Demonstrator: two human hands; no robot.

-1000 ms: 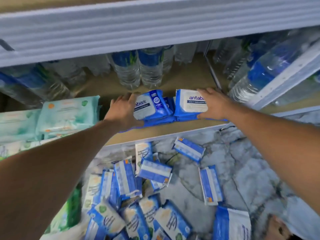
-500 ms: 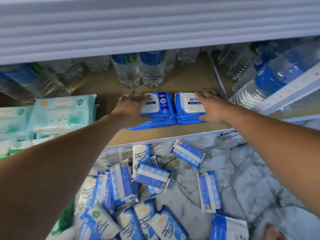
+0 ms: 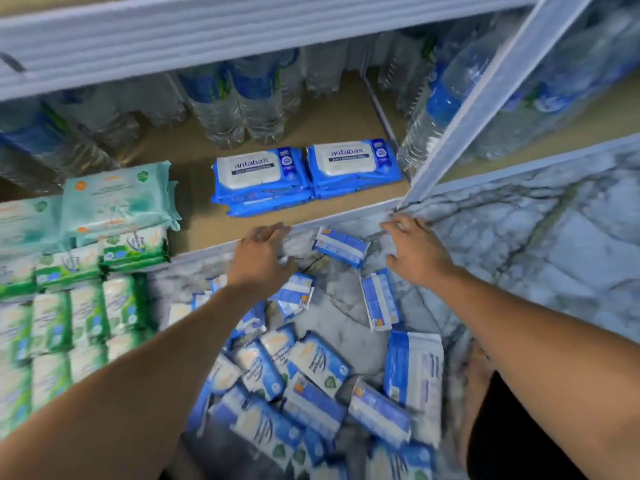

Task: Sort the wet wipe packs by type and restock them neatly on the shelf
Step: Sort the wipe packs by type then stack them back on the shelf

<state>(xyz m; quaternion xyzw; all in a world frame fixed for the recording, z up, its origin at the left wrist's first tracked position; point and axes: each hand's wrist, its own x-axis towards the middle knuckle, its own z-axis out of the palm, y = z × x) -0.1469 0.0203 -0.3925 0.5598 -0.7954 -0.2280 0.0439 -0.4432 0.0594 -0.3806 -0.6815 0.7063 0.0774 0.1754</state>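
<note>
Where the marble-patterned floor (image 3: 554, 254) meets its white front lip, the bottom shelf (image 3: 194, 220) shows a tan board running back under a white rail. Clear water bottles (image 3: 221, 112) with blue labels stand in rows along the back of the board, and more lean behind the slanted white post (image 3: 485, 98) on the right.

On the floor, a loose heap of blue wipe packs (image 3: 311, 368) lies in the lower middle of the view, the packs overlapping at all angles. To its left, green wipe packs (image 3: 86, 317) stand in tidy rows. Behind those, at the left of the shelf, pale teal wipe packs (image 3: 117, 199) are stacked flat.

Two stacks of blue antabax packs sit side by side on the board, touching, with their labels up: the left stack (image 3: 259, 174) and the right stack (image 3: 353, 164), which is just beside the post.

Both hands are off the stacks and hold nothing. The left hand (image 3: 259, 258) hangs palm down at the shelf's front lip, fingers loosely bent. The right hand (image 3: 419, 254) is palm down near the foot of the post, fingers spread.

Between the hands lies a single small blue pack (image 3: 341, 245), and another (image 3: 379, 299) lies just below the right hand.
</note>
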